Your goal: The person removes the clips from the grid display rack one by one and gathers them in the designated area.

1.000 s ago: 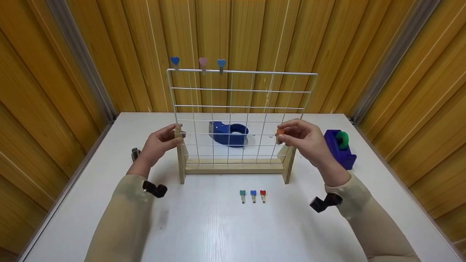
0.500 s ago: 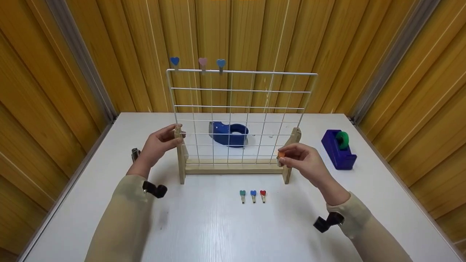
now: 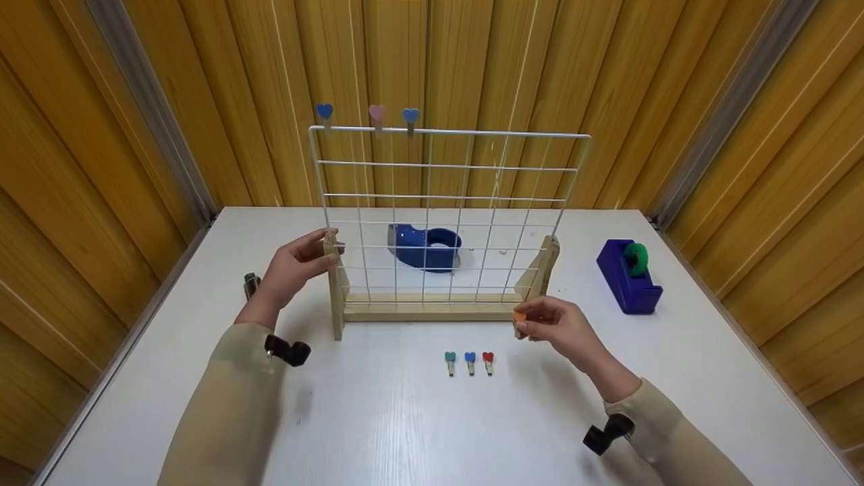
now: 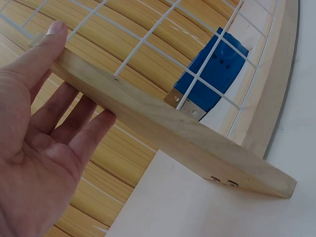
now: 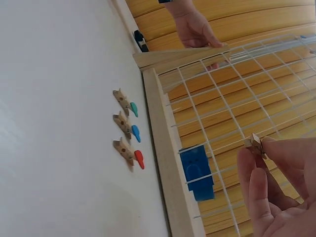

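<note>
A white wire grid (image 3: 443, 198) stands upright in a wooden stand (image 3: 432, 312) on the table. My left hand (image 3: 299, 260) grips the top of the stand's left post (image 4: 148, 118), thumb on one side and fingers on the other. Between thumb and fingers of my right hand (image 3: 557, 331) is a small clothespin (image 5: 255, 144) with an orange heart, held just in front of the right post's foot. Green (image 3: 450, 363), blue (image 3: 470, 363) and red (image 3: 488, 363) heart clothespins lie in a row on the table. Dark blue (image 3: 325, 112), pink (image 3: 377, 113) and light blue (image 3: 411, 116) heart clothespins sit along the grid's top wire.
Behind the grid lies a blue tape dispenser (image 3: 425, 248). A purple dispenser (image 3: 628, 280) with a green roll stands at the right. By my left wrist is a small dark object (image 3: 252, 285). Wood-patterned walls (image 3: 432, 61) enclose the white table (image 3: 378, 418).
My right hand has come down along the right post with the orange heart clothespin, from mid-grid height to near the post's foot. The left hand stays on the left post.
</note>
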The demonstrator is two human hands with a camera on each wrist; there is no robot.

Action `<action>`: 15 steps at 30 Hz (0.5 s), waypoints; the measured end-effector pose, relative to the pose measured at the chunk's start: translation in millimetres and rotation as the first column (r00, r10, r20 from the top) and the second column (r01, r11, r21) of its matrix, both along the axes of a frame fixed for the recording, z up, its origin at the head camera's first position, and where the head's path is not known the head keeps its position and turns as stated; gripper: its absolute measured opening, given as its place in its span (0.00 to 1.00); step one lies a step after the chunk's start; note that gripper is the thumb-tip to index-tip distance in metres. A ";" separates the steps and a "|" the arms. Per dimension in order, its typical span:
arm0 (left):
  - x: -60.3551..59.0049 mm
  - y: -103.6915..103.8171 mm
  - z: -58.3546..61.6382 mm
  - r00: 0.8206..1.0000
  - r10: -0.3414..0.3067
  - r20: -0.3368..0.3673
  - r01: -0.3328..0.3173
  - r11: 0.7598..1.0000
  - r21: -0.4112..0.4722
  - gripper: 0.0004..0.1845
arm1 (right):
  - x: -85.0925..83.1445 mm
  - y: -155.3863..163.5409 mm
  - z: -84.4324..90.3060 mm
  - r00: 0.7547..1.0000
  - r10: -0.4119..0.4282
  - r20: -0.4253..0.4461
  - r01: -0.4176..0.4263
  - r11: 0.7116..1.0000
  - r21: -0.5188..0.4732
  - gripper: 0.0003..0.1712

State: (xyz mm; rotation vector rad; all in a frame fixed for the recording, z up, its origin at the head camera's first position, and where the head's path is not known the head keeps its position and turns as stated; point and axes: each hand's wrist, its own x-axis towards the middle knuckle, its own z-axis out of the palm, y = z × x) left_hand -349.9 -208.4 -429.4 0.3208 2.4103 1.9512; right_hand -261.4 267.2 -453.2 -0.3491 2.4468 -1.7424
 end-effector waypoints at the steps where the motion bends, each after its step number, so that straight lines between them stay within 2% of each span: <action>1: 0.2 -0.2 -0.1 1.000 -0.001 -0.001 0.001 1.000 0.000 0.31 | 0.0 0.4 -3.8 1.000 0.001 0.008 -0.001 1.000 0.006 0.23; 9: 2.0 0.2 0.7 1.000 -0.011 -0.008 0.011 1.000 0.010 0.31 | -1.1 1.5 -30.4 0.998 -0.001 0.066 -0.003 0.998 0.058 0.23; 15: 1.4 -0.2 0.9 1.000 -0.010 -0.007 0.010 1.000 0.006 0.31 | -2.7 -0.2 -45.2 0.995 -0.002 0.103 -0.011 0.993 0.121 0.18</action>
